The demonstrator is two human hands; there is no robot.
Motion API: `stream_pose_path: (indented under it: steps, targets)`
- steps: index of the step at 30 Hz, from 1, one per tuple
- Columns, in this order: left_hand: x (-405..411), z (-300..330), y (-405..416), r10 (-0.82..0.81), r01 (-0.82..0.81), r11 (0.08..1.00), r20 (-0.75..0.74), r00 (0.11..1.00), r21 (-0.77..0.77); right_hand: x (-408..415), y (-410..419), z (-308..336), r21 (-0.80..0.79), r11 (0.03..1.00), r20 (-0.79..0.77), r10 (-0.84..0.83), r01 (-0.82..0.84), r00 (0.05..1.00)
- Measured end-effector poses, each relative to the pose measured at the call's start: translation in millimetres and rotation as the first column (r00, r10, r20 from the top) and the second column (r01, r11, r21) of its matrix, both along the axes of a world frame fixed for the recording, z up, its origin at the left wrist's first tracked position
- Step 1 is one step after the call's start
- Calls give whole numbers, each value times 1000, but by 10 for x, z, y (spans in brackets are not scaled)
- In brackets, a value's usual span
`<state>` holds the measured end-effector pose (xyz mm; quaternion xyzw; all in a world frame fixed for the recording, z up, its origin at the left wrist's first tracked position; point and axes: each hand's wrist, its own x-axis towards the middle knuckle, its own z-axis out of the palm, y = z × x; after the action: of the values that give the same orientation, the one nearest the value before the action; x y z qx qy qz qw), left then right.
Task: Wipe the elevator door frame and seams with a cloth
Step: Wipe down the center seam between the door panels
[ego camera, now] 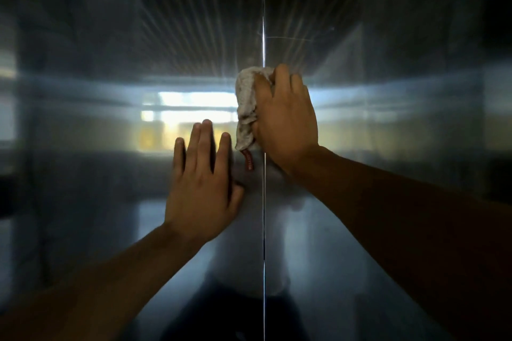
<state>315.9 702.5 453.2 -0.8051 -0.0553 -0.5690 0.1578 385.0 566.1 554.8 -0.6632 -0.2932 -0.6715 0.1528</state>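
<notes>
Here the right hand [285, 116] grips a bunched pale cloth [245, 108] and holds it against the brushed-metal elevator doors [83, 188], right on the vertical centre seam [264, 230], roughly midway up its visible length. A small red tag [248, 160] hangs from the cloth's lower end. The left hand [202, 183] lies flat on the left door panel, fingers straight and slightly spread, just beside the seam and below the cloth. The doors mirror blurred bright lights
</notes>
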Motion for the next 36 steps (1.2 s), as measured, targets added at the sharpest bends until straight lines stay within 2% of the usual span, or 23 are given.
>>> stream_pose_path:
  steps: [15,22,26,31,36]
  targets:
    - [156,-486,44,-44,42,999,80,996,34,10,-74,-539,-28,1000,16,10,-10,1000]
    - [128,-717,13,-100,101,995,64,993,-1,46,-151,-894,-79,993,42,86,-82,995]
    - [117,-795,-18,-107,109,994,64,992,-20,40,-202,-1112,-120,990,14,75,-73,997]
    - [143,-1056,20,-131,130,991,52,990,30,-16,-236,-1354,-130,985,-82,104,-115,991]
    - [99,-1256,82,-118,118,992,0,993,50,-41,-248,-1456,-153,983,-112,88,-104,990]
